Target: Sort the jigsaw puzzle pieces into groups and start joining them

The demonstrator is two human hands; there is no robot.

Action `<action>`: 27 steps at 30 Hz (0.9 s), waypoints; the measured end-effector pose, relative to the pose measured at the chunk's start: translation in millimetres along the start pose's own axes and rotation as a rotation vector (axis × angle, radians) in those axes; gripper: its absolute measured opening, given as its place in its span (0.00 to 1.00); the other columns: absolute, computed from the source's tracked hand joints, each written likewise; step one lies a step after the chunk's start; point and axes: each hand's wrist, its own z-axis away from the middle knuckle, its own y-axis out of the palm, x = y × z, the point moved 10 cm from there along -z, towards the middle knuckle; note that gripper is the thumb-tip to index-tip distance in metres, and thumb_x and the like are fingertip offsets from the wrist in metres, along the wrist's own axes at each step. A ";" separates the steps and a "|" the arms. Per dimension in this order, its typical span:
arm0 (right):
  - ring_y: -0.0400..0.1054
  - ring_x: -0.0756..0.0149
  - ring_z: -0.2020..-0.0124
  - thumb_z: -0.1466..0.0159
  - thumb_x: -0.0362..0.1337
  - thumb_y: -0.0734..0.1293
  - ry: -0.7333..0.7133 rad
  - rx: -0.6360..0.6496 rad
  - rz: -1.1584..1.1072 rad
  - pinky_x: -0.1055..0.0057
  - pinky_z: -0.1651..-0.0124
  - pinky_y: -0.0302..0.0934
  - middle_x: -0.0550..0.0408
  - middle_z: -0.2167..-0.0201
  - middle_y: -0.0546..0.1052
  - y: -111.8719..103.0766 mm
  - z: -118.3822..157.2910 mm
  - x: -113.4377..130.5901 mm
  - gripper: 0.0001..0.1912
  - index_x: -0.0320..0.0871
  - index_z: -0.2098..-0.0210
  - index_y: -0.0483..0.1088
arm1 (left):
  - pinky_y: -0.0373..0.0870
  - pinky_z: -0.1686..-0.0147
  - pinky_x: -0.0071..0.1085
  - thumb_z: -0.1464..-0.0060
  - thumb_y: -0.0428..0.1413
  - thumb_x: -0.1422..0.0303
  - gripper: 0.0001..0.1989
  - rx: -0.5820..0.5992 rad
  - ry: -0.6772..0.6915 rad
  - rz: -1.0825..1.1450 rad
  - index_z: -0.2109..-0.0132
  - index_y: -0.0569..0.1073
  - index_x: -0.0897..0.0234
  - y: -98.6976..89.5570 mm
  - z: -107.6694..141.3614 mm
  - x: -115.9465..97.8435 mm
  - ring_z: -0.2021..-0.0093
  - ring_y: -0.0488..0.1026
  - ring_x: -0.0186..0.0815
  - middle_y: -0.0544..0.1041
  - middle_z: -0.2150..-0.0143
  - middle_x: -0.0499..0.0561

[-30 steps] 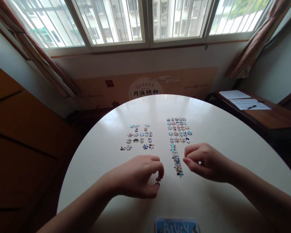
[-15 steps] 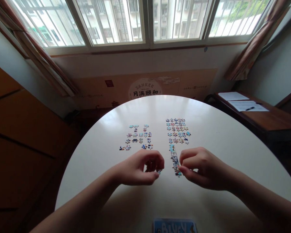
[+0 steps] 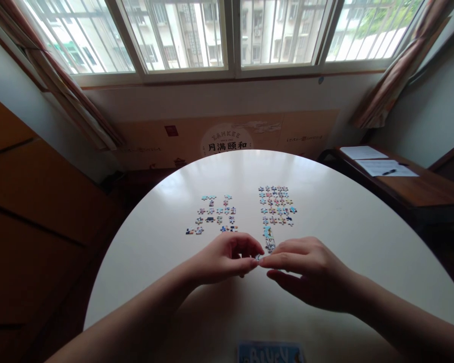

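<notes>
Between thumb and fingers, my left hand pinches a small puzzle piece. My right hand touches that piece with its index fingertip; its fingers are stretched out and its thumb is apart below. A joined strip of puzzle pieces runs down toward my right hand, which covers its lower part. Loose pieces lie in rows beyond the strip. More loose pieces are spread out on the left, past my left hand.
The round white table carries the pieces. At its near side lies a blue box or card with lettering. A brown desk with papers and a pen stands at the right.
My left hand has moved right with the piece. My right hand has shifted left over the strip's lower part, its fingers straightening, and meets the left fingertips.
</notes>
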 end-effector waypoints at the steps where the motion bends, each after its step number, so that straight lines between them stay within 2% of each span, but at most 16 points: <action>1: 0.73 0.69 0.70 0.32 0.32 0.68 0.008 -0.008 -0.002 0.72 0.69 0.65 0.53 0.65 0.81 -0.2 -0.4 -0.9 0.12 0.47 0.50 0.74 | 0.67 0.71 0.27 0.44 0.63 0.63 0.14 -0.016 -0.003 0.005 0.56 0.76 0.67 0.7 -1.1 1.2 0.71 0.70 0.30 0.74 0.71 0.49; 5: 0.73 0.69 0.71 0.32 0.32 0.69 0.051 -0.026 -0.012 0.73 0.68 0.65 0.54 0.69 0.81 -1.1 -2.2 -4.4 0.05 0.46 0.59 0.77 | 0.66 0.71 0.27 0.47 0.64 0.66 0.10 -0.065 -0.007 -0.004 0.61 0.77 0.68 5.8 -4.9 4.9 0.72 0.70 0.30 0.75 0.72 0.48; 8: 0.72 0.70 0.72 0.32 0.32 0.68 0.071 -0.028 -0.014 0.74 0.69 0.65 0.54 0.71 0.80 -1.8 -2.5 -6.8 0.05 0.44 0.64 0.77 | 0.66 0.72 0.26 0.49 0.65 0.66 0.10 -0.074 -0.034 0.060 0.63 0.77 0.68 9.1 -7.2 10.7 0.73 0.70 0.29 0.75 0.73 0.48; 13: 0.73 0.69 0.71 0.32 0.33 0.68 0.090 -0.038 0.019 0.73 0.68 0.67 0.54 0.70 0.80 -7.4 -2.9 -13.8 0.05 0.44 0.63 0.77 | 0.68 0.76 0.25 0.50 0.67 0.62 0.15 -0.153 -0.107 0.179 0.62 0.75 0.67 -0.4 -7.7 22.9 0.75 0.73 0.29 0.79 0.70 0.50; 17: 0.74 0.68 0.69 0.32 0.32 0.68 0.105 0.012 0.021 0.72 0.66 0.69 0.53 0.67 0.81 -7.4 -3.1 -17.7 0.05 0.44 0.63 0.77 | 0.69 0.78 0.24 0.49 0.67 0.62 0.16 -0.213 -0.180 0.198 0.58 0.73 0.66 -6.5 -4.9 27.7 0.73 0.76 0.31 0.81 0.68 0.51; 27: 0.75 0.67 0.67 0.31 0.32 0.67 0.103 0.085 0.095 0.71 0.63 0.68 0.53 0.65 0.81 -0.2 -2.2 -18.7 0.06 0.45 0.62 0.78 | 0.72 0.76 0.26 0.50 0.66 0.65 0.16 -0.196 -0.254 0.222 0.57 0.72 0.66 1.2 -3.8 30.2 0.71 0.78 0.34 0.82 0.66 0.53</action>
